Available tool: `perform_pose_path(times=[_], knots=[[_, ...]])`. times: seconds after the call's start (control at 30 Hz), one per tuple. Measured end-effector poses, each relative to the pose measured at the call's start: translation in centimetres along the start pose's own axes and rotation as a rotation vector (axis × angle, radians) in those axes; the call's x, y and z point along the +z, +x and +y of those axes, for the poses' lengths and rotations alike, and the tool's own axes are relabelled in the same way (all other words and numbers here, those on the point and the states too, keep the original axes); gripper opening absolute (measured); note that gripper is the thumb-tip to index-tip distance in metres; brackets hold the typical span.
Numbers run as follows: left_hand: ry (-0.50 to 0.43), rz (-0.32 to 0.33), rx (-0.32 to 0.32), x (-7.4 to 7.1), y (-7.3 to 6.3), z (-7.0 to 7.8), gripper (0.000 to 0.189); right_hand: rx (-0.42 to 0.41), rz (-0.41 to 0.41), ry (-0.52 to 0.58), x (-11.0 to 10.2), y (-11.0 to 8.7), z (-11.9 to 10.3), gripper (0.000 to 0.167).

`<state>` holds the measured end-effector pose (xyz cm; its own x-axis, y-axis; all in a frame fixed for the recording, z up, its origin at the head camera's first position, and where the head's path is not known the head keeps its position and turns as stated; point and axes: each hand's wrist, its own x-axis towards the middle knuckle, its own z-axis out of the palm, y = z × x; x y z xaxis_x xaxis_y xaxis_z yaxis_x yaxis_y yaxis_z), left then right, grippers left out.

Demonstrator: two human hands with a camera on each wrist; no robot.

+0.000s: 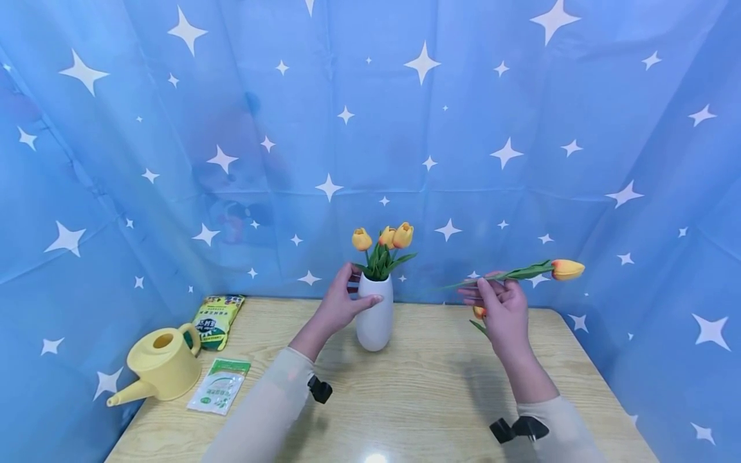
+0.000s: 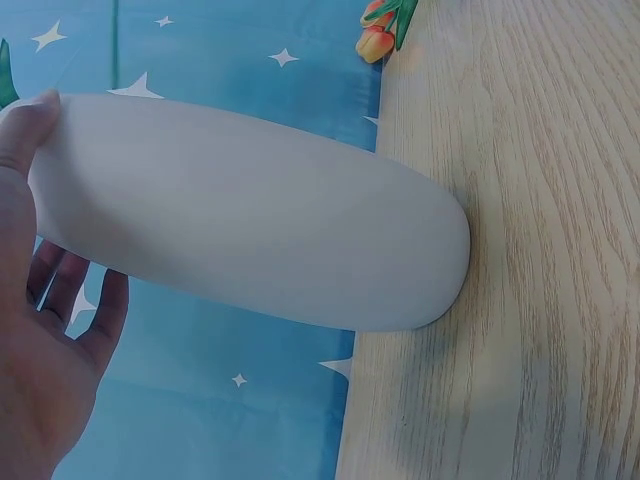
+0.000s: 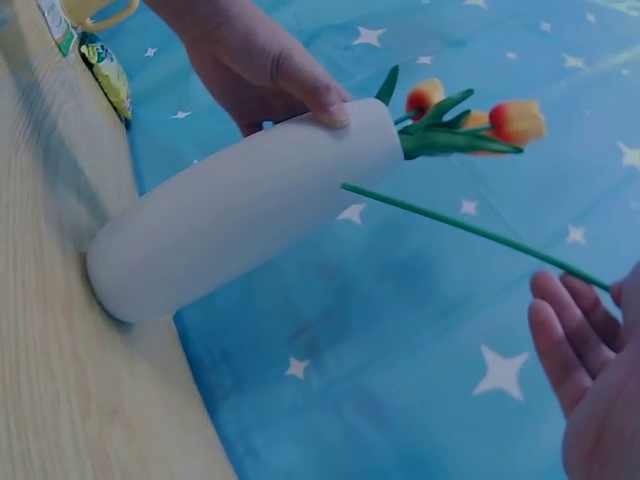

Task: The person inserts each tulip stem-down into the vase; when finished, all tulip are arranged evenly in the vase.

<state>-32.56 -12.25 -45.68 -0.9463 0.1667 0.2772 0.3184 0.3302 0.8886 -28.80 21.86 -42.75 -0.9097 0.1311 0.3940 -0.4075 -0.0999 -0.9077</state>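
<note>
A white vase (image 1: 374,321) stands on the wooden table with several yellow-orange tulips (image 1: 403,235) and green leaves at its mouth. My left hand (image 1: 338,302) grips the vase near its neck, thumb across the front and fingers behind, as the left wrist view also shows. To the right, my right hand (image 1: 508,318) holds a single tulip (image 1: 567,269) by its stem between thumb and fingers, nearly level. Its blossom points right. In the right wrist view the bare end of the green stem (image 3: 470,230) points toward the vase, below its rim.
More tulips (image 2: 376,42) lie at the table's back edge, partly hidden behind my right hand in the head view. On the left are a yellow watering can (image 1: 164,366), a yellow packet (image 1: 217,321) and a white-green sachet (image 1: 220,386). A blue star-patterned curtain (image 1: 376,141) hangs behind.
</note>
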Motion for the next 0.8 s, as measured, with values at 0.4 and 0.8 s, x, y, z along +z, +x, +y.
perform_pose_path(times=[0.4, 0.8], knots=[[0.005, -0.001, 0.009, 0.0, 0.1, 0.0, 0.061, -0.094, 0.034, 0.090, 1.4, 1.1, -2.3, 0.023], [0.000, 0.001, 0.008, 0.1, 0.1, -0.1, 0.061, -0.222, -0.042, 0.029, 3.4, 2.4, -3.9, 0.029]])
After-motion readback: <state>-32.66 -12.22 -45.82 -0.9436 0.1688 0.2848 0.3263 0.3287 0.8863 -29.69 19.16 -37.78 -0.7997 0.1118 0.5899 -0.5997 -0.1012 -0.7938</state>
